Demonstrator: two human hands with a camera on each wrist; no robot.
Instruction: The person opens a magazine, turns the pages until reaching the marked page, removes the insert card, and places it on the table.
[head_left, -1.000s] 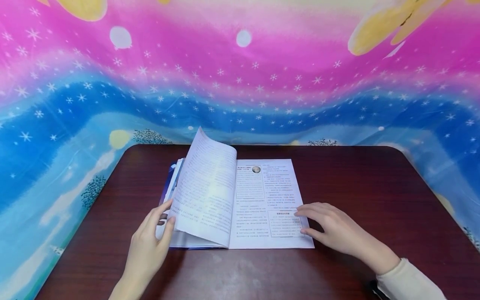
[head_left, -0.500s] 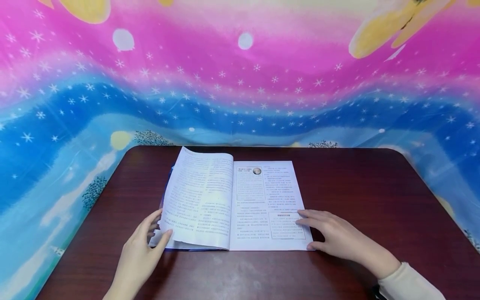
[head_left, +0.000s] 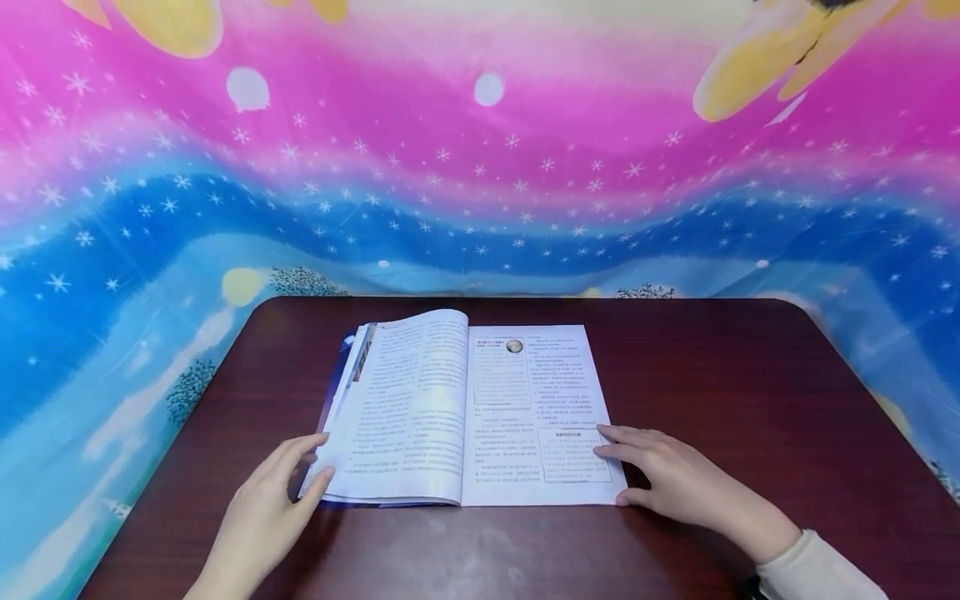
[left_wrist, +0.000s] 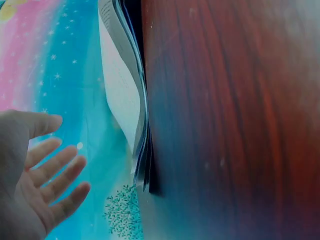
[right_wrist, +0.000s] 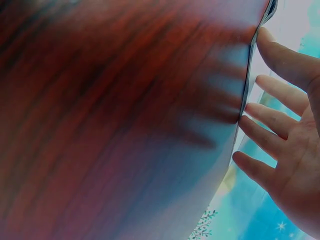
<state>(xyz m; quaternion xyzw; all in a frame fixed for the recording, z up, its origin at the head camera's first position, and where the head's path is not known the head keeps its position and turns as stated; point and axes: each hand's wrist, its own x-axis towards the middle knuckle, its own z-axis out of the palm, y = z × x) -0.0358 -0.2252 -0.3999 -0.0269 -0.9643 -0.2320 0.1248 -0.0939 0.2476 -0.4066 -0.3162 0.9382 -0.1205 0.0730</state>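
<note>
A white-paged, text-filled magazine point(head_left: 463, 412) lies spread between the relaxed, ungripping left hand point(head_left: 270, 496) and right hand point(head_left: 663, 471).

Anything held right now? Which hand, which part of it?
Nothing gripped. The right hand only touches the magazine's right edge with its fingertips; the left hand is spread by its left edge, contact unclear.

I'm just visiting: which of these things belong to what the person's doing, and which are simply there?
In use:
open magazine
left hand, by its left edge
right hand, at its right edge

Simply there:
dark table, underneath
patterned backdrop, behind
</note>
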